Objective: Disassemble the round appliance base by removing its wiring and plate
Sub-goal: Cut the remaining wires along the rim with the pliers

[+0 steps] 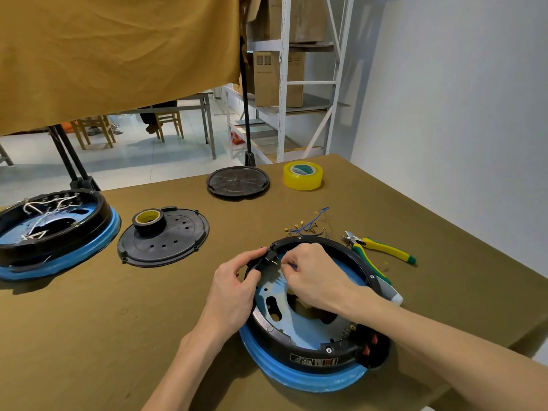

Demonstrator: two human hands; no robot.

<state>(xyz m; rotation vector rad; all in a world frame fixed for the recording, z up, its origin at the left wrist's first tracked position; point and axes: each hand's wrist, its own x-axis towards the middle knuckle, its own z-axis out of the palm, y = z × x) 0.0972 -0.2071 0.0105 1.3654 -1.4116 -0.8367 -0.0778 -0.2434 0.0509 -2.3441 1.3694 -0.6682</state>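
At the far left of the table (pixel 89 321), which is covered with an olive cloth, a second round base (pixel 56 232) with a blue skirt is seen, white wires lying inside it. Just to its right a black perforated plate (pixel 172 241) is laid flat, and a roll of black tape (pixel 149 222) is stood on it. Farther back, near the table's far edge, another black disc (pixel 238 182) is placed, with a roll of yellow tape (pixel 302 175) beside it on the right.

The round appliance base (pixel 311 330) is set on the table near the front edge, right of centre, its open side upward, a blue ring below and a black rim above. The left hand (pixel 237 280) is curled at the rim's upper left, where a small black connector (pixel 268 253) is gripped between thumb and fingers. The right hand (pixel 311 277) is reached into the base from the right, its fingers bent and pinched close to that connector; what is held in the pinch cannot be made out.

Behind the base a loose bundle of blue wires (pixel 308 226) with brass terminals is lying on the cloth. To the right, yellow-and-green cutters (pixel 382 249) are laid just beside the rim, and a white tube tip (pixel 394 295) is seen against the rim's right side.
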